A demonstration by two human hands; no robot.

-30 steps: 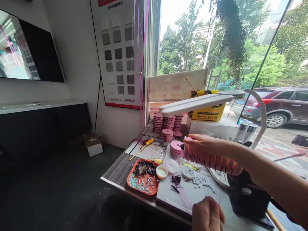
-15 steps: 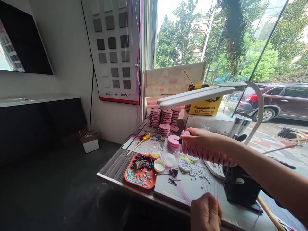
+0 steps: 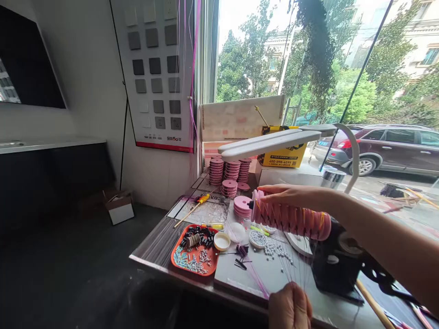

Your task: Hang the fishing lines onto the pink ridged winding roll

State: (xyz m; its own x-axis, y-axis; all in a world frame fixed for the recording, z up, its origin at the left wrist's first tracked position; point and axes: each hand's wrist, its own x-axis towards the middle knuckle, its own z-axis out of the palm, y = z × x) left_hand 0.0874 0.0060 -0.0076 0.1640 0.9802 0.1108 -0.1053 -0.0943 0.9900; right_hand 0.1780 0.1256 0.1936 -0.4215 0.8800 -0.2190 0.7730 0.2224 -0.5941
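Note:
My right hand [image 3: 286, 193] reaches in from the right. Its fingers lie stretched out flat along the top of a long pink roller [image 3: 291, 220] wound with strands, which is mounted on a black machine [image 3: 334, 269]. My left hand [image 3: 290, 308] is at the bottom edge, closed in a fist around a bundle of thin strands [image 3: 298, 269] that fan up toward the roller. Pink threads [image 3: 255, 274] lie across the white mat [image 3: 240, 274] just left of that hand.
An orange tray [image 3: 195, 257] of small beads, a white cap [image 3: 222, 241], a dish of grey beads [image 3: 258, 238] and stacks of pink discs [image 3: 229, 171] stand on the table. A white desk lamp [image 3: 270, 142] overhangs the work. A yellow box [image 3: 283, 157] stands behind.
The view has shifted left and down. My right hand went from cupping the roller's left end to lying flat on top, so more of the roller shows. My left fist stays on the strands.

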